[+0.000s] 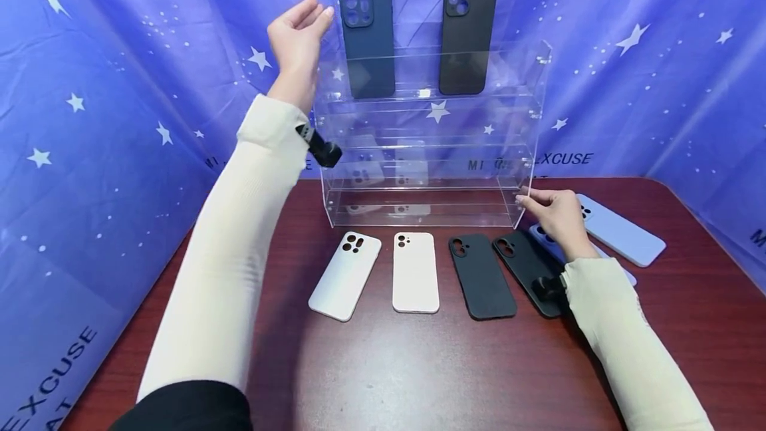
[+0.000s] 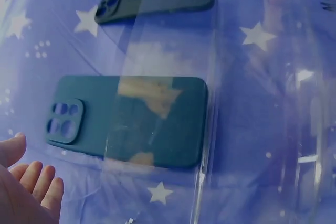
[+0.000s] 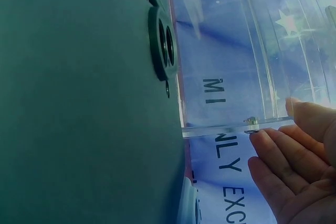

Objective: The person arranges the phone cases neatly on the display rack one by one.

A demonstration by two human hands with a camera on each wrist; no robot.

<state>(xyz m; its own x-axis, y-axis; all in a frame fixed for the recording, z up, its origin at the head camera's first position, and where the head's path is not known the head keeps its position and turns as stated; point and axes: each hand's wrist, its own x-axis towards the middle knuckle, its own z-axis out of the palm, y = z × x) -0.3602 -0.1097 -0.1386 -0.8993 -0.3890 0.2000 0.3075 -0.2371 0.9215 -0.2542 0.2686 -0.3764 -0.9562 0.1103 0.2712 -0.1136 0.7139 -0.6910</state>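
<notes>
Steadying the acrylic display rack (image 1: 455, 211) at centre is, I judge, the step: the right hand (image 1: 560, 217), centre right, pinches its side panel (image 3: 218, 130), the left hand (image 1: 298, 42), upper left, hovers empty beside the navy phone case (image 1: 371, 48), and any next shift calls for both hands.

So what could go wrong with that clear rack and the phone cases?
A tug by the right grip, pinching the side of the clear rack, might shift it and topple the blue case or black case standing up top. The left grip, close beside the blue case, could bump it. The right wrist camera, very near a dark tabletop case, may nudge that.
</notes>
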